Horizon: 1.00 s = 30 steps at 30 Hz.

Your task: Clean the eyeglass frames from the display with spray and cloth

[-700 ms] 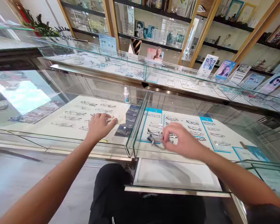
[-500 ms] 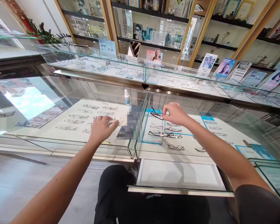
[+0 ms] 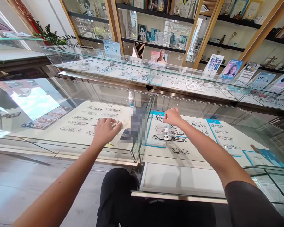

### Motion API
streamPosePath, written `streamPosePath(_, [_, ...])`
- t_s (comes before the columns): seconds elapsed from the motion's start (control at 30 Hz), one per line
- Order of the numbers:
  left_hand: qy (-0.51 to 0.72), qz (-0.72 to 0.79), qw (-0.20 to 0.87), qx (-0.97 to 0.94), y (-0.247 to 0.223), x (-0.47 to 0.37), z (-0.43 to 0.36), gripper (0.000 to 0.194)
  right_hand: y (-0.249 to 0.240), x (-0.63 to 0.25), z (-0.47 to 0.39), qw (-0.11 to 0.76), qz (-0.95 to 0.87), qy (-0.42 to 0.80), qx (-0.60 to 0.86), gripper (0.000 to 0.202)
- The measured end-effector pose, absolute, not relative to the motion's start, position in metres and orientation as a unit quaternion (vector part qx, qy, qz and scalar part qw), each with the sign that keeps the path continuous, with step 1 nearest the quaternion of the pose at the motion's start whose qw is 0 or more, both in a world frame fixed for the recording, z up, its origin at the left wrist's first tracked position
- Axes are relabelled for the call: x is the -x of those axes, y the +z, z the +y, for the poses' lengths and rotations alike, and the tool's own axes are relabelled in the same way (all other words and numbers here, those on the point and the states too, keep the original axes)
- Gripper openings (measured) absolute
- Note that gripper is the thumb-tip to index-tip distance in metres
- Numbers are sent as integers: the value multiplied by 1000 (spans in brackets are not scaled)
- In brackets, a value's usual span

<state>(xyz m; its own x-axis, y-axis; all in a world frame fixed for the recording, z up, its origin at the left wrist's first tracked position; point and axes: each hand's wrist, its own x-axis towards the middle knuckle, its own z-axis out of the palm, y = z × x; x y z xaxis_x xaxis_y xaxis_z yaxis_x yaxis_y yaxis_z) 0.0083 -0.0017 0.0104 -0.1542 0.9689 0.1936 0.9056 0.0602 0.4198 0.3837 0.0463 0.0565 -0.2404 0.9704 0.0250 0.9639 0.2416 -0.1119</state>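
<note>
My right hand (image 3: 172, 116) is closed in a pinch at the side of a pair of dark-rimmed eyeglasses (image 3: 159, 118), over the blue-edged display panel in the right half of the glass case. Its fingertips are partly hidden by the hand. On the left, my left hand (image 3: 107, 130) has thumb and fingers drawn together on a pale cream cloth (image 3: 125, 124). Beside that cloth lies a dark blue-grey item (image 3: 138, 126), blurred by pixelation. Below my right hand, a black-framed pair of eyeglasses (image 3: 158, 137) lies on the panel near a small clear stand.
A white spray bottle (image 3: 131, 100) stands behind the cloth. Rows of eyeglasses (image 3: 81, 118) lie in the left case. Glass panes (image 3: 135, 153) divide and edge the cases. A white drawer (image 3: 180, 178) juts out above my lap. Advertising cards (image 3: 212, 65) stand on the rear counter.
My right hand has shifted slightly down and its wrist has turned, with the eyeglasses still at its fingers. My left hand stays at the cloth. The whole view has moved a little.
</note>
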Motion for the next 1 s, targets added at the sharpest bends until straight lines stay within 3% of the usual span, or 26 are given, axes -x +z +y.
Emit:
streamPosePath(0.63, [235, 718, 72, -651, 13, -10, -5, 57, 57, -391, 26, 30, -801, 46, 596, 12])
streamPosePath(0.73, [237, 715, 67, -654, 11, -9, -4, 57, 68, -389, 19, 37, -798, 50, 600, 3])
streamPosePath(0.83, [235, 716, 64, -654, 9, -7, -4, 58, 95, -379, -15, 81, -803, 54, 588, 22])
streamPosePath(0.9, [235, 716, 60, -655, 8, -7, -4, 57, 114, -367, -57, 146, -824, 123, 534, 24])
streamPosePath(1.0, [236, 716, 58, -654, 6, -8, -3, 56, 120, -351, -131, 66, -853, 277, 436, 32])
